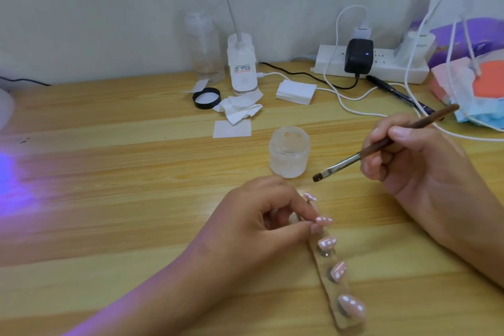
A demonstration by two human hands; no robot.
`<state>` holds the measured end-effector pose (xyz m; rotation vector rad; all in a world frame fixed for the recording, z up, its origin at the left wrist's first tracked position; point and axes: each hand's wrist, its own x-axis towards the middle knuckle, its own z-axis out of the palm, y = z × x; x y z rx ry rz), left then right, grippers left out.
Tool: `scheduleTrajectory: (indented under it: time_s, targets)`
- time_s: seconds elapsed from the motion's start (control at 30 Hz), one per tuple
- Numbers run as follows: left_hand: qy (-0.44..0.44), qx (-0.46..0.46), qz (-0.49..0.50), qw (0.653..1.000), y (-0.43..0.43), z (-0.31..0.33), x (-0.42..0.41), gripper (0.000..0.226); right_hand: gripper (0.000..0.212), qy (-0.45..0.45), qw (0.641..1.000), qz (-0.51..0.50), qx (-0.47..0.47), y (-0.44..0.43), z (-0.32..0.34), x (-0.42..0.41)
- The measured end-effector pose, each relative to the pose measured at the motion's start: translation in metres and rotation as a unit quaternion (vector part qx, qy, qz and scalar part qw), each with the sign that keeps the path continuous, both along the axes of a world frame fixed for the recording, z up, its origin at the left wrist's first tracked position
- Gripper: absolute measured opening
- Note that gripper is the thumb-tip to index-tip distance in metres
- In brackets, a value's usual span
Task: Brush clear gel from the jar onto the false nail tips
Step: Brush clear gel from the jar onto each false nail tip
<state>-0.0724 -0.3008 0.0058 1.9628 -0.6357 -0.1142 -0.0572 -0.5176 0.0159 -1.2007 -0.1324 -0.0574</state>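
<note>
Brush (351, 158) sits pinched in the right hand (420, 161), its bristles (317, 177) poking out below and left of that grip, just beside the open jar (289, 155), while the left hand (253, 218) pinches the far end of the strip (338, 290), nail tips (327, 243) lined up nearer than that pinch.

Far side of my surface (109, 158): pump bottle (204, 49), crumpled tissue (240, 108), power strip (381, 69) with black adapter (357, 56), face masks (480, 115).
</note>
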Motion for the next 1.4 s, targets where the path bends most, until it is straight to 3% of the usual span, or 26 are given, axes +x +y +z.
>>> scheduleTrajectory:
  time_s: [0.2, 0.43, 0.67, 0.77, 0.83, 0.97, 1.07, 1.13, 1.3, 1.4]
  targets:
    - [-0.028, 0.022, 0.015, 0.999, 0.001, -0.004, 0.003, 0.012, 0.031, -0.024, 0.999, -0.003, -0.026, -0.001, -0.004, -0.002]
    - [-0.145, 0.075, -0.041, 0.986, 0.008, -0.008, -0.003, 0.011, 0.026, -0.025, 0.999, -0.018, -0.031, -0.003, -0.005, -0.002]
    - [-0.319, 0.141, -0.078, 0.934, 0.006, -0.013, -0.004, 0.014, 0.024, -0.034, 0.998, -0.028, -0.047, -0.003, -0.006, -0.003]
    - [-0.369, 0.149, -0.067, 0.915, 0.005, -0.016, -0.005, 0.014, 0.011, -0.07, 0.994, -0.034, -0.071, -0.003, -0.004, -0.004]
    - [-0.376, 0.145, -0.059, 0.913, 0.003, -0.016, -0.007, 0.013, 0.027, -0.093, 0.989, -0.048, -0.102, -0.004, -0.005, -0.005]
    - [-0.281, 0.035, -0.015, 0.959, 0.003, -0.009, -0.009, 0.014, 0.016, -0.123, 0.983, -0.09, -0.101, -0.004, -0.009, -0.003]
    - [-0.045, -0.108, -0.006, 0.993, 0.012, -0.001, -0.004, 0.013, 0.027, -0.123, 0.981, -0.103, -0.11, -0.007, -0.015, 0.0]
    - [0.048, -0.139, 0.032, 0.989, 0.016, -0.001, 0.003, 0.013, 0.021, -0.137, 0.978, -0.108, -0.117, -0.007, -0.014, 0.001]
    - [0.143, -0.204, 0.094, 0.964, 0.017, -0.003, 0.012, 0.016, 0.015, -0.153, 0.964, -0.155, -0.156, -0.012, -0.018, 0.001]
    - [0.198, -0.271, 0.081, 0.938, 0.018, -0.003, 0.014, 0.017, 0.013, -0.179, 0.951, -0.165, -0.188, -0.011, -0.02, 0.0]
